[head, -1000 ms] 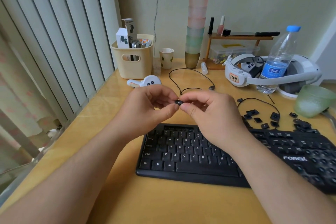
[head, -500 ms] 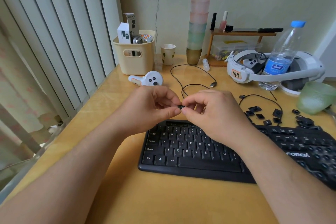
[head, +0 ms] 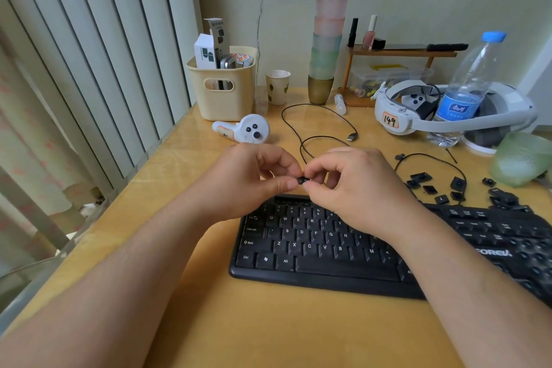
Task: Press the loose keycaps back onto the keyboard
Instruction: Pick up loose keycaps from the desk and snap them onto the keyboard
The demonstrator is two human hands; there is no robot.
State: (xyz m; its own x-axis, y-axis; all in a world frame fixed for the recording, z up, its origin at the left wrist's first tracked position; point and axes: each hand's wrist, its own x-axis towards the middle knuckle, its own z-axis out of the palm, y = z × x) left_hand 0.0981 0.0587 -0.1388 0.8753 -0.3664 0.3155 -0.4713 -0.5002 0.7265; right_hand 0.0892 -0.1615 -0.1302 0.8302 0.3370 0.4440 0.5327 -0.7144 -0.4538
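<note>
At frame centre, the left hand (head: 251, 179) and right hand (head: 355, 185) pinch one small black plastic keycap (head: 303, 180), seemingly above the black keyboard (head: 322, 248).

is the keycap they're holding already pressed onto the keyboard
No, both hands pinch the keycap in the air above the keyboard.

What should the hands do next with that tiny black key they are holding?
Probably lower the keycap toward an empty spot on the keyboard. The left hand and right hand both pinch it above the top rows, and other loose keycaps wait on the desk.
</note>
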